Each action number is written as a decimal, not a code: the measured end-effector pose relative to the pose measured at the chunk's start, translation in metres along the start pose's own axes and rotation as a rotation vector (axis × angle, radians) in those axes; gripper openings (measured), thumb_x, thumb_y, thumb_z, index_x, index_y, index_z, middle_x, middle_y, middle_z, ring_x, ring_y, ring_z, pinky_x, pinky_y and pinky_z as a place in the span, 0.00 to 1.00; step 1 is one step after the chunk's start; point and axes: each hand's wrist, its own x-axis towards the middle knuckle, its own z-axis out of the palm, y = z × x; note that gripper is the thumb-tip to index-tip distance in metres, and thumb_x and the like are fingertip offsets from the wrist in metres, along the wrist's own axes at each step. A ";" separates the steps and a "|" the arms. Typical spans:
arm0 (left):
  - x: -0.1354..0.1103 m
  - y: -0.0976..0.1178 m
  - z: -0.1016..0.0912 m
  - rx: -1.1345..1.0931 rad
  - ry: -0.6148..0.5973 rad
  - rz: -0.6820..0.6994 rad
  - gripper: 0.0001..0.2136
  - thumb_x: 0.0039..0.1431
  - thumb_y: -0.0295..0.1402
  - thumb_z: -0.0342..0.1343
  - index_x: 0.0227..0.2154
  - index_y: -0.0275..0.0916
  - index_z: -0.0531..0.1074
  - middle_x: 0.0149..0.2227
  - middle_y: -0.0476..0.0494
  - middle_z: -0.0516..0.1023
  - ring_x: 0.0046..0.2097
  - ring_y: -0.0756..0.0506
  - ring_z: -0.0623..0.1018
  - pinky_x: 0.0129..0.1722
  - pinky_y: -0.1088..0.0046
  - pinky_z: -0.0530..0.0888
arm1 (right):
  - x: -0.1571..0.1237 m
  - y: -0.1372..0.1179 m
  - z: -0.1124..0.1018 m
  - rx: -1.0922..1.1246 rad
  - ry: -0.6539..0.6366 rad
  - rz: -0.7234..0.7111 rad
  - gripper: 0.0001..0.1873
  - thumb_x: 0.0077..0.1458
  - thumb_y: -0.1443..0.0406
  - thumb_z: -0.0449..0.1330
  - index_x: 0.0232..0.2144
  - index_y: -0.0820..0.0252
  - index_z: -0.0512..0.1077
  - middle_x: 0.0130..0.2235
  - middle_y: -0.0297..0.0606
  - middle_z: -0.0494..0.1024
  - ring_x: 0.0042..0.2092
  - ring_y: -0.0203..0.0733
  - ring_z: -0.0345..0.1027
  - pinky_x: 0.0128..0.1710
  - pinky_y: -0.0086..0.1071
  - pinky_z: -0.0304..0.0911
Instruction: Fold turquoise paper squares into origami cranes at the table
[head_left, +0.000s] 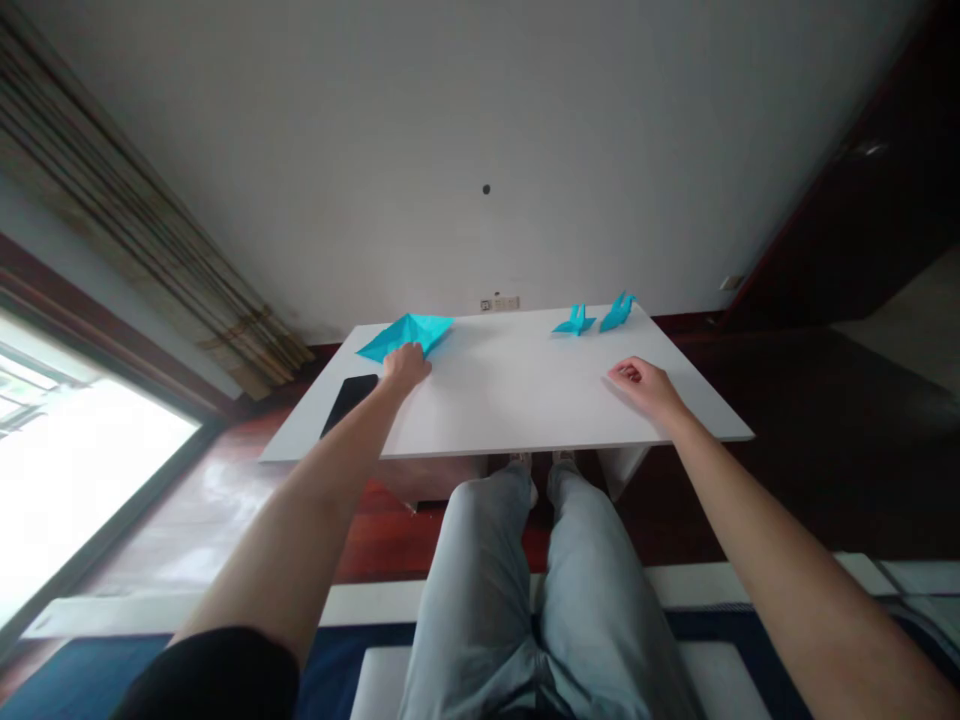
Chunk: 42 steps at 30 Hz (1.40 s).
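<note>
Arms (315, 505) fwd, L hand (406, 366) palm-down, prob. pinching, R hand (649, 385) curled.

No legible txt, no nos., labels, brands or signs

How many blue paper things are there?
3: a big paper by the left hand, a small paper at the back right, another just right of it. More may be hidden.

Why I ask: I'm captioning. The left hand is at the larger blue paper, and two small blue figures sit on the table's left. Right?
Wrong side: the head view shows the two small figures on the table's right; the left hand is at the larger blue paper.
</note>
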 end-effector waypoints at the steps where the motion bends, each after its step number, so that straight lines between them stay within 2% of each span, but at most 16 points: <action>1: -0.003 0.001 -0.001 -0.006 0.005 0.008 0.20 0.67 0.29 0.61 0.60 0.32 0.84 0.63 0.15 0.86 0.65 0.19 0.85 0.64 0.42 0.79 | 0.000 0.000 0.000 -0.002 -0.001 0.006 0.19 0.56 0.47 0.71 0.39 0.54 0.84 0.39 0.43 0.87 0.41 0.51 0.76 0.47 0.44 0.71; 4: -0.019 0.009 -0.004 -0.065 0.053 0.044 0.18 0.74 0.27 0.55 0.61 0.32 0.83 0.59 0.16 0.87 0.62 0.20 0.86 0.63 0.41 0.79 | 0.002 0.000 0.002 -0.006 0.000 0.024 0.18 0.55 0.47 0.72 0.38 0.53 0.84 0.37 0.42 0.86 0.41 0.51 0.75 0.46 0.44 0.70; 7: -0.037 0.019 -0.017 -0.185 0.132 0.123 0.16 0.80 0.31 0.52 0.61 0.37 0.81 0.57 0.22 0.89 0.58 0.24 0.87 0.62 0.44 0.79 | 0.002 -0.002 0.001 -0.005 0.002 0.025 0.17 0.55 0.48 0.71 0.37 0.52 0.83 0.36 0.41 0.85 0.41 0.51 0.75 0.47 0.45 0.70; 12: -0.047 0.024 -0.072 -0.470 0.353 0.243 0.08 0.80 0.34 0.58 0.56 0.43 0.77 0.54 0.38 0.88 0.55 0.39 0.86 0.57 0.63 0.80 | -0.005 -0.011 -0.004 0.052 -0.008 0.009 0.23 0.51 0.43 0.72 0.37 0.52 0.83 0.37 0.41 0.84 0.43 0.53 0.76 0.53 0.49 0.72; 13: -0.046 0.024 -0.085 -0.596 0.403 0.257 0.05 0.79 0.35 0.59 0.53 0.43 0.75 0.50 0.41 0.87 0.51 0.41 0.85 0.52 0.66 0.80 | -0.007 -0.016 -0.004 0.074 -0.017 0.004 0.25 0.51 0.41 0.73 0.37 0.53 0.83 0.37 0.41 0.85 0.43 0.54 0.76 0.54 0.50 0.72; 14: -0.046 0.024 -0.095 -0.822 0.431 0.276 0.04 0.77 0.35 0.63 0.48 0.43 0.75 0.45 0.44 0.86 0.45 0.43 0.83 0.47 0.69 0.79 | -0.009 -0.022 -0.002 0.102 -0.028 0.000 0.27 0.50 0.38 0.73 0.37 0.53 0.83 0.38 0.43 0.86 0.44 0.55 0.77 0.55 0.51 0.73; 17: -0.051 0.029 -0.110 -1.393 0.380 0.259 0.13 0.68 0.37 0.72 0.43 0.44 0.72 0.37 0.50 0.81 0.37 0.48 0.78 0.38 0.74 0.76 | -0.013 -0.048 0.014 0.229 -0.085 -0.020 0.39 0.53 0.26 0.69 0.40 0.53 0.84 0.44 0.49 0.90 0.46 0.58 0.80 0.58 0.56 0.77; 20: -0.062 0.043 -0.092 -1.575 0.281 0.112 0.22 0.60 0.42 0.80 0.42 0.45 0.70 0.38 0.51 0.82 0.36 0.48 0.79 0.35 0.74 0.77 | -0.010 -0.082 0.040 0.378 -0.211 -0.091 0.50 0.41 0.18 0.72 0.44 0.51 0.86 0.52 0.52 0.92 0.56 0.64 0.85 0.69 0.61 0.75; 22: -0.070 0.054 -0.066 -1.594 0.216 0.067 0.26 0.57 0.46 0.82 0.41 0.46 0.69 0.37 0.51 0.82 0.35 0.47 0.80 0.34 0.73 0.78 | -0.002 -0.102 0.058 0.471 -0.258 -0.113 0.55 0.37 0.16 0.72 0.50 0.49 0.86 0.62 0.51 0.91 0.65 0.66 0.84 0.74 0.62 0.73; 25: -0.078 0.067 -0.023 -1.628 0.126 0.021 0.29 0.55 0.50 0.83 0.40 0.45 0.67 0.37 0.51 0.82 0.35 0.48 0.80 0.35 0.73 0.78 | 0.018 -0.122 0.079 0.583 -0.255 -0.094 0.58 0.39 0.17 0.73 0.59 0.46 0.82 0.72 0.48 0.86 0.75 0.64 0.78 0.77 0.61 0.71; 27: -0.078 0.071 0.000 -1.645 0.082 0.004 0.30 0.53 0.51 0.84 0.39 0.45 0.67 0.35 0.52 0.81 0.34 0.49 0.79 0.33 0.74 0.77 | 0.032 -0.129 0.091 0.636 -0.256 -0.069 0.56 0.38 0.19 0.76 0.57 0.47 0.82 0.70 0.48 0.88 0.73 0.66 0.80 0.75 0.62 0.74; 29: -0.072 0.070 0.015 -1.653 0.043 0.007 0.31 0.51 0.53 0.85 0.37 0.44 0.68 0.33 0.53 0.79 0.33 0.50 0.78 0.33 0.75 0.75 | 0.045 -0.130 0.101 0.674 -0.272 -0.058 0.50 0.39 0.25 0.80 0.53 0.48 0.83 0.65 0.47 0.91 0.69 0.65 0.83 0.73 0.61 0.76; 32: -0.053 0.062 0.025 -1.644 -0.017 0.044 0.32 0.46 0.56 0.87 0.35 0.42 0.73 0.31 0.52 0.78 0.33 0.51 0.76 0.32 0.76 0.74 | 0.061 -0.127 0.115 0.703 -0.268 -0.047 0.46 0.39 0.31 0.84 0.50 0.51 0.84 0.61 0.48 0.94 0.66 0.65 0.86 0.73 0.61 0.77; 35: -0.023 0.054 0.026 -1.627 -0.062 0.084 0.34 0.42 0.59 0.89 0.34 0.40 0.78 0.30 0.51 0.78 0.32 0.50 0.76 0.32 0.75 0.73 | 0.078 -0.124 0.128 0.697 -0.257 -0.050 0.45 0.39 0.33 0.85 0.50 0.52 0.85 0.58 0.50 0.94 0.63 0.65 0.88 0.71 0.62 0.80; 38: 0.013 0.051 0.029 -1.630 -0.019 0.095 0.35 0.37 0.60 0.90 0.32 0.40 0.77 0.29 0.51 0.78 0.31 0.51 0.74 0.31 0.76 0.71 | 0.098 -0.124 0.142 0.668 -0.206 -0.078 0.42 0.43 0.32 0.82 0.49 0.51 0.84 0.57 0.48 0.94 0.62 0.64 0.87 0.70 0.61 0.80; 42: 0.049 0.048 0.044 -1.643 0.044 0.080 0.38 0.31 0.62 0.89 0.31 0.42 0.75 0.27 0.54 0.75 0.30 0.52 0.71 0.29 0.77 0.66 | 0.119 -0.122 0.162 0.607 -0.135 -0.135 0.40 0.45 0.32 0.80 0.48 0.49 0.81 0.57 0.46 0.93 0.63 0.64 0.85 0.75 0.60 0.75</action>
